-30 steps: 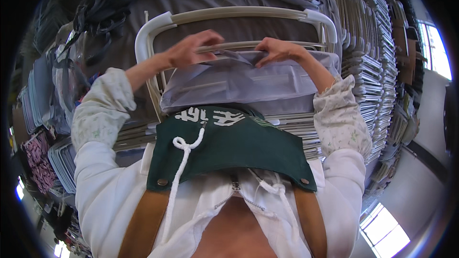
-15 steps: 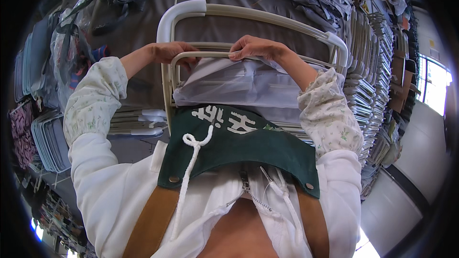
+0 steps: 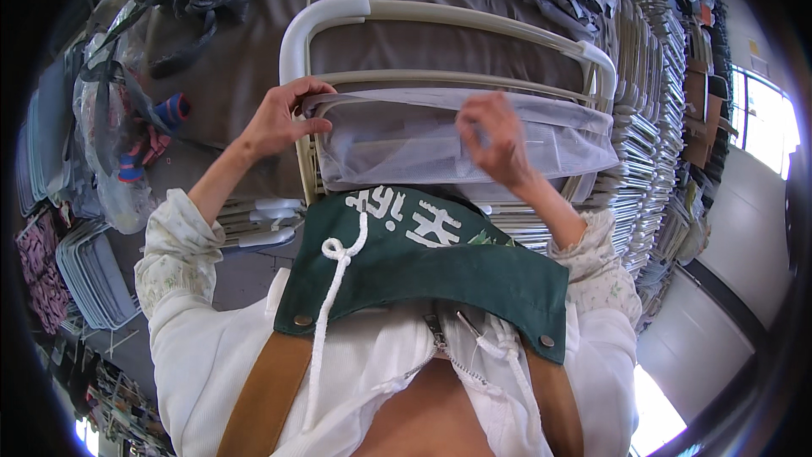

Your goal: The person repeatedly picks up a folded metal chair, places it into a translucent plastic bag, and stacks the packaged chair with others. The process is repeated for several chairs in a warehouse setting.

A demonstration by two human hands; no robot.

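In front of me stands a folding frame of cream metal tube (image 3: 474,19) with pale grey sleeves on its upper corners. Sheer light-grey mesh fabric (image 3: 397,148) is drawn over the frame's nearer bar and hangs down toward my green apron. At the left end of that bar, my left hand (image 3: 292,114) grips the mesh corner between thumb and fingers. My right hand (image 3: 495,137) is in front of the middle of the mesh, its fingers curled and smeared by motion. Whether it touches the fabric I cannot tell.
Grey-brown cloth (image 3: 228,93) covers the surface beyond the frame, with dark straps (image 3: 203,30) heaped at the far left. Stacked metal frames (image 3: 634,135) line the right side. A clear plastic bag (image 3: 114,118) and more frames (image 3: 97,275) are at the left.
The mesh now covers the nearer bar, which was bare before. My right hand has let go of the bar and moved right and nearer; my left hand has shifted to the bar's left corner.
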